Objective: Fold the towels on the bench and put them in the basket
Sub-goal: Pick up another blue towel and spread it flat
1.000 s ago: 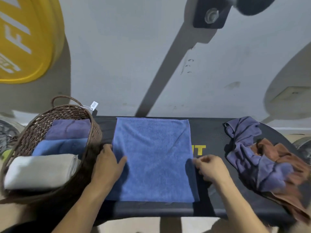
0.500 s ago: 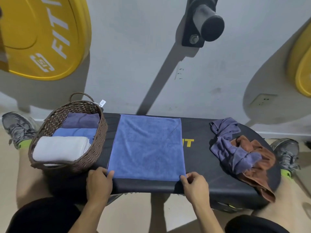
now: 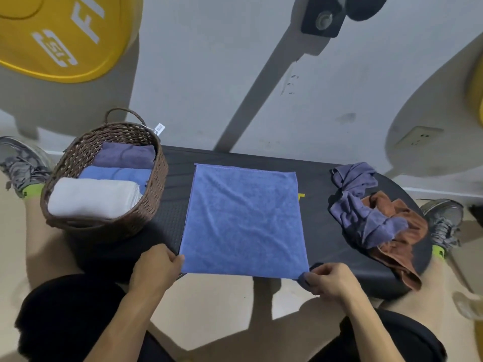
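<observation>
A blue towel [image 3: 243,220] lies spread flat in the middle of the black bench [image 3: 318,205]. My left hand [image 3: 154,267] pinches its near left corner and my right hand [image 3: 326,279] pinches its near right corner, both at the bench's front edge. On the bench's left end stands a brown wicker basket [image 3: 154,184] holding three folded towels: white, blue and purple. A crumpled purple towel [image 3: 366,215] and a crumpled brown towel [image 3: 400,244] lie heaped on the right end.
My knees and shoes flank the bench on both sides. A grey wall rises behind it, with a yellow weight plate [image 3: 60,35] at the upper left and a black barbell holder [image 3: 324,19] at the top.
Both hands slid from the towel's side edges down to its near corners and now pinch them. The camera has pulled back from the bench.
</observation>
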### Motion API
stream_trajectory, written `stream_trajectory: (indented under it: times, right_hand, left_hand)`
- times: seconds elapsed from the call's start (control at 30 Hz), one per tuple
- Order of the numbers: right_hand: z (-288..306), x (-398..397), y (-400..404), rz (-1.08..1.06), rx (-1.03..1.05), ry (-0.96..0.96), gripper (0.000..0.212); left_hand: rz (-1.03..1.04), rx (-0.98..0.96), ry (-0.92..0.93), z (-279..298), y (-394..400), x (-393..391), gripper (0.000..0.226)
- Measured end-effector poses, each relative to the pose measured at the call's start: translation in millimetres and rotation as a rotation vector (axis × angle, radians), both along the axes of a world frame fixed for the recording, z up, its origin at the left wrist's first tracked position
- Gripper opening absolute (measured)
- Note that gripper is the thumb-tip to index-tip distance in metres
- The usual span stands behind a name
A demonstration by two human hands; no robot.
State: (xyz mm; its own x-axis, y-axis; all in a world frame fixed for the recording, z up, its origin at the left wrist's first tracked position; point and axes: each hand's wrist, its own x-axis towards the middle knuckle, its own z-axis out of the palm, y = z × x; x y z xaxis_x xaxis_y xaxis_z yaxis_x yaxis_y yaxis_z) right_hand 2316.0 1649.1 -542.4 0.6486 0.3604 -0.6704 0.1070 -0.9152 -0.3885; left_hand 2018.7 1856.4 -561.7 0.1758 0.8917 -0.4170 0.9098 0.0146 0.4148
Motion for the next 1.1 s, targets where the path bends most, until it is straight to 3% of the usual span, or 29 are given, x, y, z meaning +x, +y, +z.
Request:
stream_trajectory:
  times: [0.1,0.27,0.37,0.47,0.53,0.63,0.73,0.9,1.1]
  right_hand:
    - [6.6,13.3,23.0,0.145,-0.041,-0.17,0.021]
    - [15.0,35.5,103.5,0.305,0.158,-0.407,0.01]
    - [3.3,34.7,150.0,0.352,0.326,-0.475,0.014]
    - [-20.5,27.5,181.9,0.458,0.452,-0.422,0.036]
    - [-42.1,29.4,191.4,0.575,0.389,-0.417,0.05]
    - [-69.8,32.9,189.8,0.677,0.233,-0.561,0.061]
    - [-80.8,27.8,190.9,0.689,0.201,-0.668,0.064]
    - [-78.5,38.3,190.2,0.709,0.159,-0.636,0.066]
    - [-59.6,40.9,136.3,0.624,0.081,-0.68,0.07]
  left_hand:
    - [-0.089,0.181,0.088,15.9,23.0,12.8,0.028]
    - [-0.226,0.29,-0.37,23.6,71.6,79.9,0.008]
    - [-0.404,0.278,-0.281,4.0,84.8,118.4,0.033]
    - [-0.583,0.26,-0.306,-18.1,93.9,141.8,0.048]
    - [-0.679,0.265,-0.204,-35.2,102.8,148.8,0.054]
    - [-0.743,0.39,-0.015,-55.8,112.9,144.4,0.061]
    - [-0.723,0.518,-0.021,-63.8,119.9,140.6,0.066]
    - [-0.702,0.58,-0.063,-72.3,133.4,147.1,0.063]
    - [-0.677,0.442,0.137,-61.3,146.6,149.5,0.073]
